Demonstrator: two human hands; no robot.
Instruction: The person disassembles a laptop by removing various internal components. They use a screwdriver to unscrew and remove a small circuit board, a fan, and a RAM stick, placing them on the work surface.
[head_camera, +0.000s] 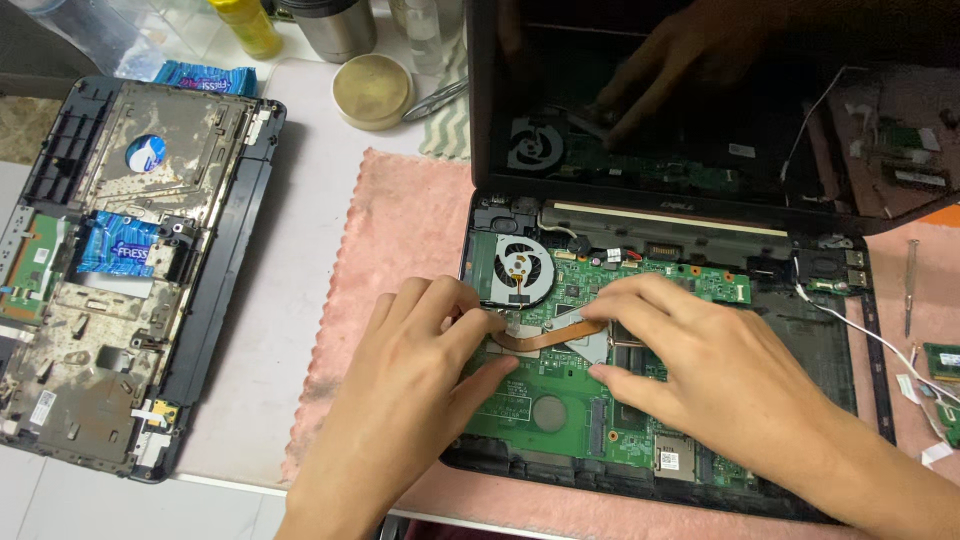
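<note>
While both hands press the copper heat pipe (545, 335), the opened laptop base (830, 350) lies on a pink cloth (400, 230).
Left hand (400, 390) and right hand (720, 370): grip released, fingertips flat on the pipe beside the fan (522, 272), hiding part of the green board (520, 405). Removed cover (130, 270) lies well apart at left; tweezers (435, 98) near a round tin (371, 90).

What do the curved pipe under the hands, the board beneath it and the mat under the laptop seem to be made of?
Curved pipe: likely copper, from its orange-brown metallic sheen.
Board: probably rigid laminate, glossy green with small soldered parts.
Mat: looks like pink cloth, matt and fuzzy with a scalloped edge.
</note>
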